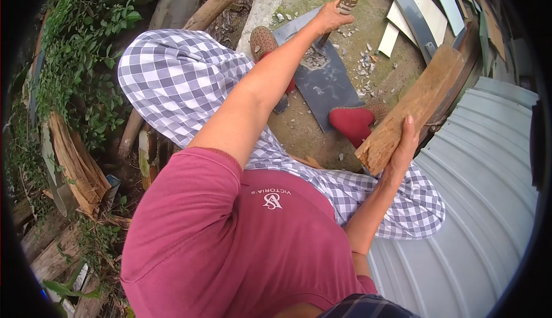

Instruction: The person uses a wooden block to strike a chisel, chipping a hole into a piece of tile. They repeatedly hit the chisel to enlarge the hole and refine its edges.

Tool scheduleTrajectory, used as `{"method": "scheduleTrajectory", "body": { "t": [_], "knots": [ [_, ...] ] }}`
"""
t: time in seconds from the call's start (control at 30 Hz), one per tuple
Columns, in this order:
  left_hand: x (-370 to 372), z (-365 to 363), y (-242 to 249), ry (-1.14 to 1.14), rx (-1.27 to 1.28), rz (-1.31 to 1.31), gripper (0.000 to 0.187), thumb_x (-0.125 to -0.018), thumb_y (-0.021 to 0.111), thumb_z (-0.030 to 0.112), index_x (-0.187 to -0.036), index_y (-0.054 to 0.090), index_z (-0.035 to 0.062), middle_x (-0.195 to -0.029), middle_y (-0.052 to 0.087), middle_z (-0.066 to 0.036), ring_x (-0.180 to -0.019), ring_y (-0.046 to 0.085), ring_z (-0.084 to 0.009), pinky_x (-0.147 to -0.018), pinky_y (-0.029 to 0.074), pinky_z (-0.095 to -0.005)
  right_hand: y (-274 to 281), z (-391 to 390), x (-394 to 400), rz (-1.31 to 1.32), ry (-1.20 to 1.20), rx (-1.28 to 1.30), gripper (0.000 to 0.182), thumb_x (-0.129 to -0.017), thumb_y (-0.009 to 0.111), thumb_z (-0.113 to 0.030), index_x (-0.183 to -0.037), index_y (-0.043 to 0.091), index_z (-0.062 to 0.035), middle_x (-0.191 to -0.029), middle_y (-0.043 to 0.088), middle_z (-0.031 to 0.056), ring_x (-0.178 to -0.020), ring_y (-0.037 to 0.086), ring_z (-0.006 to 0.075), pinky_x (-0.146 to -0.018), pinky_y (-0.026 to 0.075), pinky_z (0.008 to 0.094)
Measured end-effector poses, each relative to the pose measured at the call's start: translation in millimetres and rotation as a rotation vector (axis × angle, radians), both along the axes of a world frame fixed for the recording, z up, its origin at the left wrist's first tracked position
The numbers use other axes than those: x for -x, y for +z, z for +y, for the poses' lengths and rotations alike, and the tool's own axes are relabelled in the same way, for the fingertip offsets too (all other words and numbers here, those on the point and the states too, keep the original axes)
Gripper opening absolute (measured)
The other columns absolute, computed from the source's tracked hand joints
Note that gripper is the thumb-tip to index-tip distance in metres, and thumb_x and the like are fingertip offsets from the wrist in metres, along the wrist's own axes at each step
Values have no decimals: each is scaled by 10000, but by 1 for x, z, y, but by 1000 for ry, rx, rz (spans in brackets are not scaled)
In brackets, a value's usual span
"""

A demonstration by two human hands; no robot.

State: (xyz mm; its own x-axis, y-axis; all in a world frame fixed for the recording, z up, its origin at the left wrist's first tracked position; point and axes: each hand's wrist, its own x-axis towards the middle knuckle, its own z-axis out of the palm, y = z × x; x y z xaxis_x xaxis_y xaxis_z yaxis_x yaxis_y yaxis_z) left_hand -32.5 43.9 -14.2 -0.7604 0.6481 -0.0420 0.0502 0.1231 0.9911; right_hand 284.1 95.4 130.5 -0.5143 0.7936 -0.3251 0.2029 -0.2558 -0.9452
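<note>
Left hand [332, 14]: fingers wrapped tight round the wooden handle of a tool [347, 2], its blade hidden behind the arm.
Right hand [404, 145]: fingers closed on a rough plank [415, 108], held tilted above the red shoes [352, 121].
Ground: dark metal sheet [328, 85], chips scattered.
Step, as judged: a chopping stroke is being readied.
Next move calls for: a steady plank, fingers well apart from the strike line.
</note>
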Motion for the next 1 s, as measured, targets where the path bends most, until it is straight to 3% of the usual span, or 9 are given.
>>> {"method": "scheduleTrajectory", "body": {
  "t": [0.23, 0.3, 0.37, 0.4, 0.6, 0.77, 0.87, 0.93, 1.0],
  "knots": [
    [-6, 8, -4, -2, -50, 72, 271, -720, 726, 199, -907, 609, 42, -824, 646, -14, -738, 578, -95, -691, 484, -275, 76, 11, 74, 186, 2, -462, 513, -863, 608, -336, -1202, 486, 29, -1077, 564, 109, -958, 552, 173, -838, 434, 303],
    [-10, 9, -2, -1, 14, 65, 330, -697, 693, 188, -973, 603, 30, -816, 649, -49, -737, 578, -135, -706, 480, -289, 56, 13, 97, 125, 133, -517, 472, -852, 624, -314, -1172, 513, 15, -1018, 601, 117, -922, 570, 177, -818, 444, 305],
    [-16, 10, -1, 47, -26, 63, 346, -701, 691, 181, -1001, 605, 32, -832, 650, -53, -748, 579, -136, -709, 480, -288, 24, 19, 111, -353, 497, -506, 646, -788, 601, -434, -1254, 497, 1, -1096, 607, 206, -1001, 588, 278, -871, 431, 356],
    [-19, 12, -2, 96, -62, 58, 363, -705, 690, 174, -1029, 608, 33, -849, 651, -57, -759, 580, -137, -712, 480, -286, 0, 21, 114, -370, 669, -409, 739, -757, 583, -490, -1298, 466, -1, -1150, 583, 238, -1038, 583, 320, -887, 423, 374],
    [-9, 8, -20, -49, -58, -20, 353, -698, 712, 173, -1006, 608, 38, -858, 657, -42, -770, 573, -104, -713, 482, -284, 75, 29, 119, -67, 523, -397, 585, -808, 607, -423, -1186, 535, 18, -977, 628, 119, -839, 594, 161, -761, 464, 294],
    [-11, 6, -15, -18, -22, 64, 362, -693, 727, 205, -992, 606, 40, -866, 660, -56, -777, 600, -141, -728, 486, -297, 79, 28, 126, 107, 332, -477, 528, -817, 608, -403, -1131, 549, 17, -967, 635, 120, -835, 601, 168, -768, 467, 305],
    [-9, 6, -12, 11, -1, 70, 378, -692, 734, 205, -993, 602, 18, -885, 661, -73, -794, 608, -153, -737, 488, -299, -2, 27, 119, -356, 680, -476, 718, -756, 571, -481, -1331, 450, -68, -1171, 591, 214, -1061, 584, 324, -906, 434, 386],
    [-2, 16, -8, 33, 0, 83, 385, -692, 737, 202, -993, 600, 6, -895, 661, -80, -803, 609, -155, -740, 489, -300, 6, 17, 116, -433, 693, -590, 700, -795, 594, -467, -1267, 462, 33, -1079, 598, 207, -978, 592, 250, -838, 452, 362],
    [-9, 7, -14, 18, -38, 83, 364, -690, 738, 180, -973, 607, -6, -885, 665, -73, -795, 608, -138, -716, 492, -293, 19, 20, 118, -301, 682, -496, 689, -797, 596, -459, -1261, 466, 35, -1045, 605, 189, -939, 602, 227, -806, 466, 352]
  ]
}}
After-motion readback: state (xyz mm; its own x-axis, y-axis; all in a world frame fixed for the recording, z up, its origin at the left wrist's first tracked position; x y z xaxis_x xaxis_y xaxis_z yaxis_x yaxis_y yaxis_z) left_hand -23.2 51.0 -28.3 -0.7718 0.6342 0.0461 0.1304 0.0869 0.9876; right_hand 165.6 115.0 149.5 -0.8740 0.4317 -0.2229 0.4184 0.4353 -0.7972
